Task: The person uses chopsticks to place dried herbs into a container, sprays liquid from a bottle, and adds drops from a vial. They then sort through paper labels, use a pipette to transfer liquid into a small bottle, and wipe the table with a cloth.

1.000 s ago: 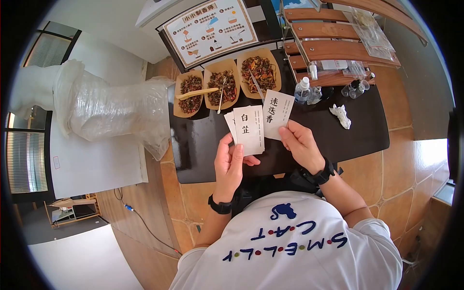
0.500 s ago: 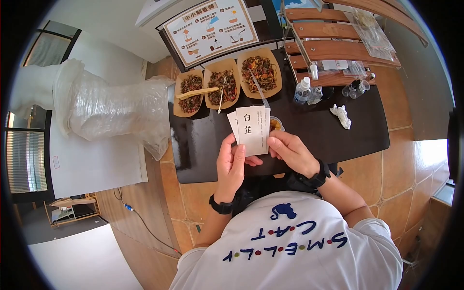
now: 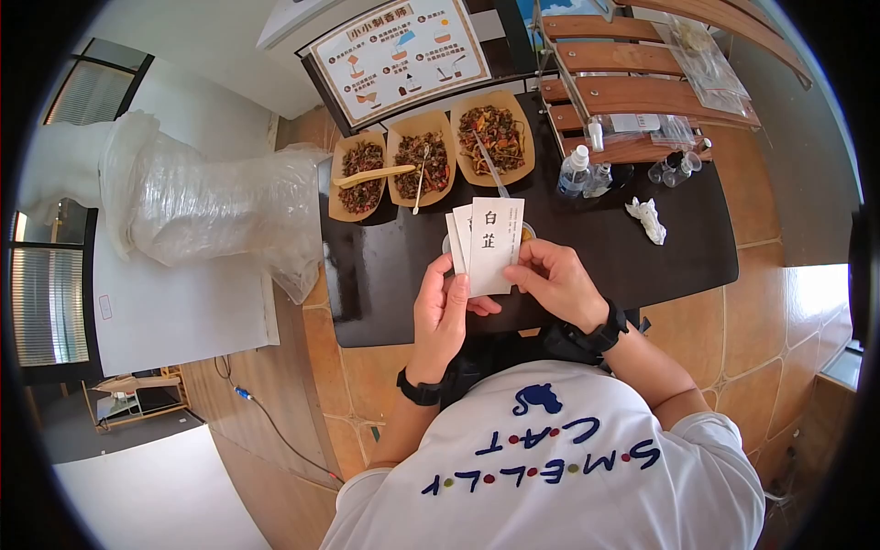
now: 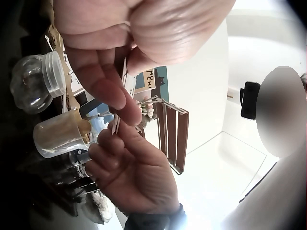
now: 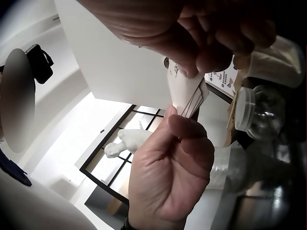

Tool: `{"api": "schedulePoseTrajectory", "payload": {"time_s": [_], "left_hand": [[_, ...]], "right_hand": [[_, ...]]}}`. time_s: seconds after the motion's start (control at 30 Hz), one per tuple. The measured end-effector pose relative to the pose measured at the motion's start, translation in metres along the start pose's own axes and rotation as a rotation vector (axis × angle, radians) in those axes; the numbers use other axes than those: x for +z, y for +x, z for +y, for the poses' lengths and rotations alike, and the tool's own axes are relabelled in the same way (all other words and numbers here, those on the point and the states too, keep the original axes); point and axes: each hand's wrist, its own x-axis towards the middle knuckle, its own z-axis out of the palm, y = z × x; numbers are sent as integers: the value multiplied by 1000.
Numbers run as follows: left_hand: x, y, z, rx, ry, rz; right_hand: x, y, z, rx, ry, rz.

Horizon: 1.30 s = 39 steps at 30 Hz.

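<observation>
A small fan of white cards printed with black characters is held up over the dark table. My left hand grips the cards from the lower left, thumb across the front. At the lower right edge, my right hand pinches the front card between thumb and fingers. Seen edge-on in the right wrist view, several cards spread slightly apart between both hands. Behind the cards, a container on the table is mostly hidden. In the left wrist view, a clear lidded jar and a translucent cup stand nearby.
Beyond the hands sit three paper trays of dried herbs, including the right one. A wooden spatula lies across two trays. Rightward are a spray bottle, small bottles, a crumpled tissue and a slatted wooden rack. An instruction sign stands behind.
The right hand's separate card has moved left behind the stack and out of sight. The right hand then shifted its pinch to the front card, and the cards moved slightly right.
</observation>
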Motion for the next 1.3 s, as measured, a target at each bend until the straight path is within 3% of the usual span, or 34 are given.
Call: {"api": "schedulePoseTrajectory", "payload": {"time_s": [0.53,0.8,1.3], "left_hand": [[-1,1,1,-2,21,36],[-6,1,3,33,-34,98],[-6,0,3,36,-28,93]], "right_hand": [[-5,1,-2,-10,-57,-2],[-12,3,-5,15,195,132],[-12,2,-6,4,252,185]]}}
